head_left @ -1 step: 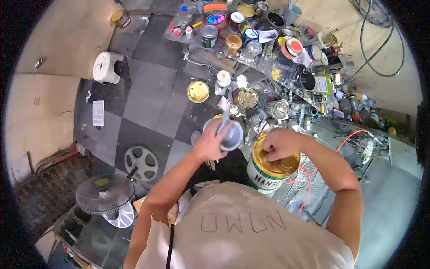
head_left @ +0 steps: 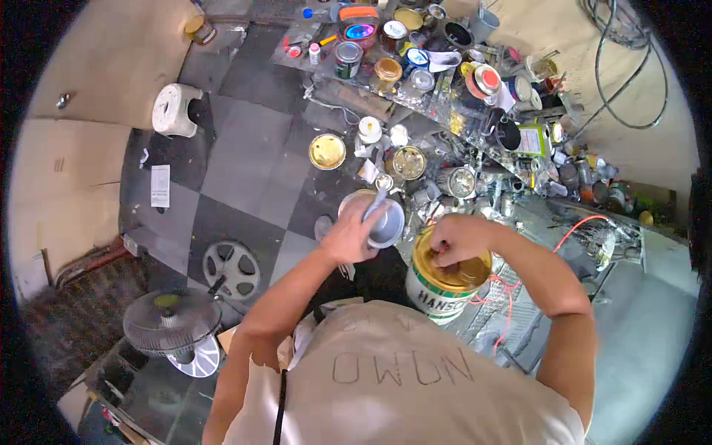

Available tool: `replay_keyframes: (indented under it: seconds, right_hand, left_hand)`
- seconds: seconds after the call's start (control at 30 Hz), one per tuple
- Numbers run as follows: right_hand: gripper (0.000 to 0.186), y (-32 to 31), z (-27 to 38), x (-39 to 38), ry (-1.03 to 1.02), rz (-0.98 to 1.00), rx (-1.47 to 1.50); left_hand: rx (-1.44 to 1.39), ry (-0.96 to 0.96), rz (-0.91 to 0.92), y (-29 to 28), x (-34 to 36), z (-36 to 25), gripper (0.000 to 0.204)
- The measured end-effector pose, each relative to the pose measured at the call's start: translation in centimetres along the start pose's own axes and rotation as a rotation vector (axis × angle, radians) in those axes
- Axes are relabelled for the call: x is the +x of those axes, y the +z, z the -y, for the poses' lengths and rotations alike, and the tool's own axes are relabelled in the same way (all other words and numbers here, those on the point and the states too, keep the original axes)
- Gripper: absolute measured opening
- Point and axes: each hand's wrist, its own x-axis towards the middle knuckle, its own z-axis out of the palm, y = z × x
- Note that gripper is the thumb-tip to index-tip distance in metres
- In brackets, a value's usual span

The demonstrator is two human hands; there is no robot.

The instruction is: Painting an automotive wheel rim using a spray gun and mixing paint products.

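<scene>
My left hand point(head_left: 347, 236) is closed round a grey plastic cup point(head_left: 395, 226). A grey stirring stick point(head_left: 377, 202) leans up out of the cup beside my thumb and fingers. To the right stands a large white and green paint can point(head_left: 429, 295) with a gold-coloured top point(head_left: 469, 276). Over that top, my right hand point(head_left: 461, 239) has its fingers curled and pressed together. Whatever is between those fingers, if anything, is hidden. The cup and the paint can are apart, both just in front of my body.
Beyond the cup are a round gold lid point(head_left: 327, 152), a smeared open tin point(head_left: 409, 162) and a white-lidded jar point(head_left: 369, 129). Several tins crowd the cluttered bench point(head_left: 437, 111). A fan point(head_left: 172, 323) and a wheel cover point(head_left: 231, 268) are at left, a white stool point(head_left: 175, 110) farther off. An orange cord point(head_left: 561, 239) runs at right.
The stick in the cup leans slightly more to the right. My right hand stays over the can's top, with only a slight shift left in the picture.
</scene>
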Motion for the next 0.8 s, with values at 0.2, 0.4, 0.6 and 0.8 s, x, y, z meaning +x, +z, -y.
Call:
replay_keyframes:
  seconds: [0.2,0.4,0.6,0.8]
  right_hand:
    - [0.034,3.3,-0.9,8.7,0.127,0.033,0.169]
    - [0.039,4.0,-2.2,13.6,0.300,0.072,0.118]
    - [0.024,4.0,-2.1,16.9,0.326,0.156,0.165]
    - [0.027,4.3,-1.4,19.8,0.330,0.215,0.135]
  left_hand:
    - [0.002,0.195,0.136,0.4,0.4,2.6,0.119]
    - [0.071,0.110,0.230,0.6,-2.0,5.2,0.121]
    - [0.138,0.037,0.138,1.7,-4.2,7.9,0.121]
    - [0.132,-0.025,0.150,2.0,-5.5,9.7,0.119]
